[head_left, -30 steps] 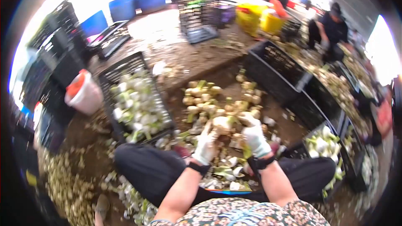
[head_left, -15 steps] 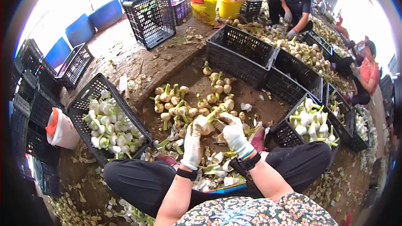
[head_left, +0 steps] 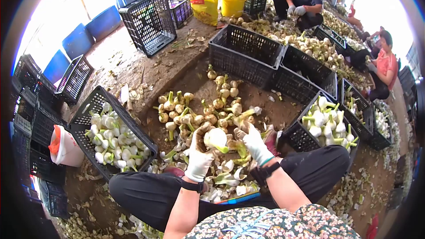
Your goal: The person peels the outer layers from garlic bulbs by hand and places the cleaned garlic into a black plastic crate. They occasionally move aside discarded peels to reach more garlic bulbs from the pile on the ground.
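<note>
One bulb (head_left: 216, 138), perhaps half-hidden, left hand (head_left: 199, 155)

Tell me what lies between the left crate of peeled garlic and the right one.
Head view: a pile of unpeeled garlic bulbs, loose peelings, and the left hand holding one white bulb, right hand at its stem.

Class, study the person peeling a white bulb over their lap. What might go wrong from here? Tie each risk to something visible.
1. The bulb is gripped in the gloved left hand, with the right hand beside it; a hard tug might drop it into the peelings below.
2. The unpeeled pile lies beside the crate of cleaned bulbs; a careless toss could mix them.
</note>
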### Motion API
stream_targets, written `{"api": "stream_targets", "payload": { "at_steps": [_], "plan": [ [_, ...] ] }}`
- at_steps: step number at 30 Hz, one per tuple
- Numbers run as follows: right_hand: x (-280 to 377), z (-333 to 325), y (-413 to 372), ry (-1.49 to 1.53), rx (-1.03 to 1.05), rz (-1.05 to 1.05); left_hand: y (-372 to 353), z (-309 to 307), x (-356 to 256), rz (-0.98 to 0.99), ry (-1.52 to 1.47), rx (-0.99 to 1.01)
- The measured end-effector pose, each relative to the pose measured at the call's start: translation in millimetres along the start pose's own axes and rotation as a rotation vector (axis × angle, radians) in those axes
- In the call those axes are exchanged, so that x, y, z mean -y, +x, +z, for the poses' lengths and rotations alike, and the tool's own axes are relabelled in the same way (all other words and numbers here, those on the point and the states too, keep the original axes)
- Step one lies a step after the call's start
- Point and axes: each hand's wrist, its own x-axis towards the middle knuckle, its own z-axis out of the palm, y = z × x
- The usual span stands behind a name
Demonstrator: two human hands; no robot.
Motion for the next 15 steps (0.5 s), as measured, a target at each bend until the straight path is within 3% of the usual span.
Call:
{"api": "stream_targets", "payload": {
  "at_steps": [2, 3, 4, 7, 10, 13, 15],
  "plan": [
    [42, -10, -25, 1.210, 0.462, 0.549, 4, -1, 7, 0.128, 0.101, 0.006],
    [47, -8, -31, 1.323, 0.574, 0.455, 4, -5, 11, 0.099, 0.176, 0.018],
    [51, -4, -33, 1.428, 0.689, 0.348, 5, 4, -1, 0.229, 0.430, 0.025],
    [61, -6, -32, 1.331, 0.525, 0.301, 8, -8, -13, 0.327, 0.871, -0.031],
    [62, -6, -32, 1.214, 0.446, 0.284, 6, -3, -22, 0.195, 0.877, -0.058],
    [69, -13, -33, 0.899, 0.389, 0.185, 7, 0, -25, 0.325, 0.999, -0.042],
    [77, -18, -36, 0.885, 0.379, 0.198, 8, 4, -28, 0.448, 1.116, -0.022]
  ]
}}
